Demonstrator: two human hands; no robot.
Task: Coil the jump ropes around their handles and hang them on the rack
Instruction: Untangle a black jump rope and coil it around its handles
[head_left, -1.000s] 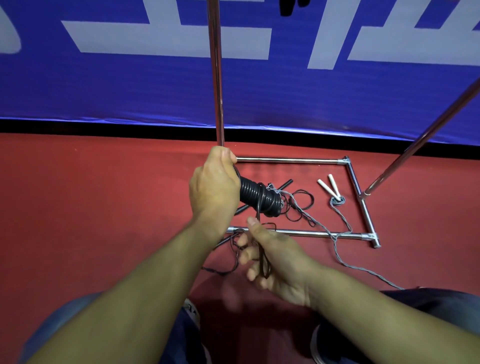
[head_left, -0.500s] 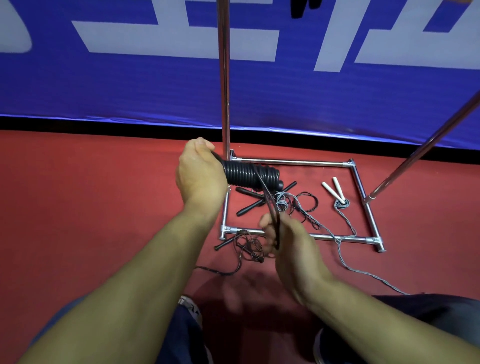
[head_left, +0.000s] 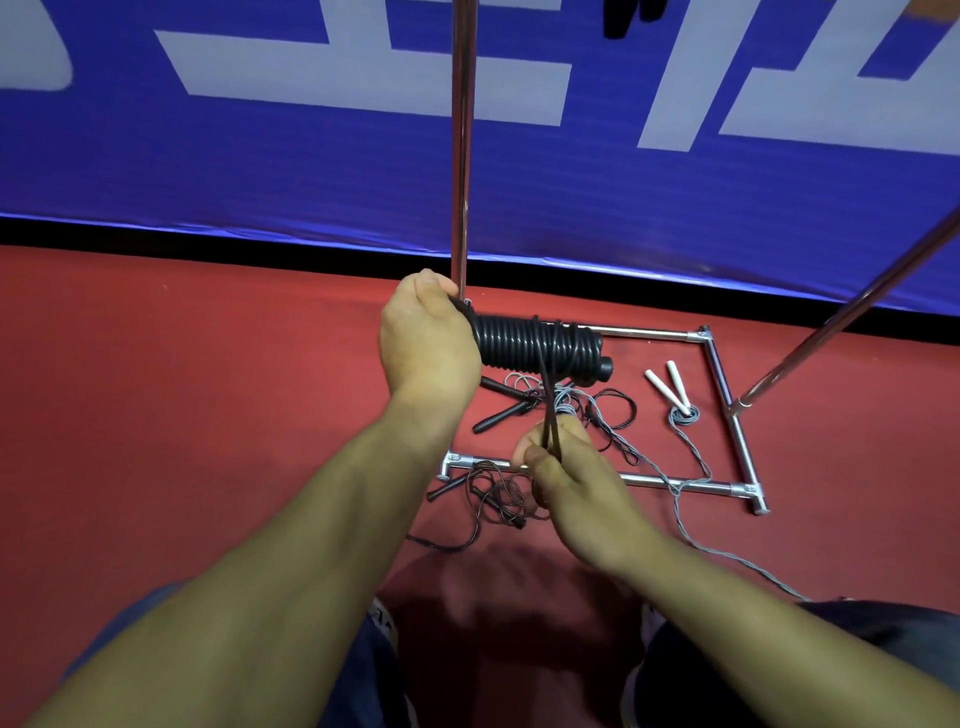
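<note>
The left hand (head_left: 426, 343) is wrapped round one end of the black jump rope's handles (head_left: 540, 347), held level above the rack's base frame (head_left: 722, 374), and most of that rope already sits on them in tight, neat turns. Just below, the right hand (head_left: 566, 467) pinches the last taut stretch of black cord (head_left: 548, 410), so I judge this coil nearly finished but not yet tied off or hung. On the red floor (head_left: 208, 415) a second black rope (head_left: 493, 499), a tangled grey one (head_left: 571, 402) and a white-handled rope (head_left: 670, 387) lie loose, so most of the job looks left.
</note>
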